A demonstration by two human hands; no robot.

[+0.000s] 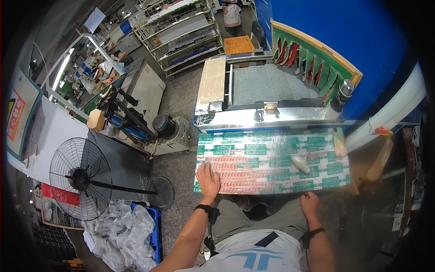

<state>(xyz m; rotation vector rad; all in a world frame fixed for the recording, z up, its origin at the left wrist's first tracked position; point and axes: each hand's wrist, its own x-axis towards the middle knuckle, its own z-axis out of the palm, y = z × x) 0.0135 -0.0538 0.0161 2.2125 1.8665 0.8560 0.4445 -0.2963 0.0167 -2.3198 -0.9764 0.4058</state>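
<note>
My left hand (208, 180) lies on the left front corner of a plastic-covered table (253, 149), fingers stretched out and slightly apart, holding nothing. Green, white and red print shows under the glossy film. My right hand (310, 204) rests by my right thigh, just below the table's front edge; its fingers are curled in, and no object shows in it. On the table's right half lies a small whitish oval object (300, 164), its kind unclear. Beyond it, near the right edge, is a phone (339, 141) in a pale yellow and pink case.
A machine bed with a dotted grey belt (267, 81) adjoins the table's far side. Cloth flaps (312, 68) hang along its right. A metal-capped bottle (346, 88) stands nearby. Leftward are a black fan (80, 179), a motor (164, 127) and a blue crate (158, 231) of clear plastic.
</note>
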